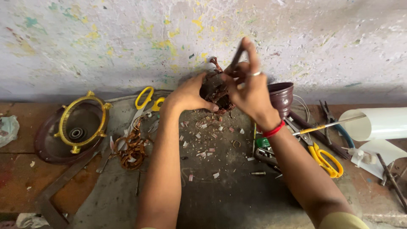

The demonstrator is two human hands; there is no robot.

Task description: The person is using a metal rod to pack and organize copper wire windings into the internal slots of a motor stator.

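— Left hand (190, 94) cups the dark wound motor core (215, 90) above the counter (220, 186), fingers wrapped round it.
— Right hand (250, 91) pinches a thin dark tool (237, 55); its tip's hidden behind the core.

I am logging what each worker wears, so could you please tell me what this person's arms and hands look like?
Both forearms are bare. The right hand has a silver ring on one finger, and a red band circles the right wrist. A bit of pale yellowish sleeve shows at the right upper arm. The left hand has no ring, band or glove that shows.
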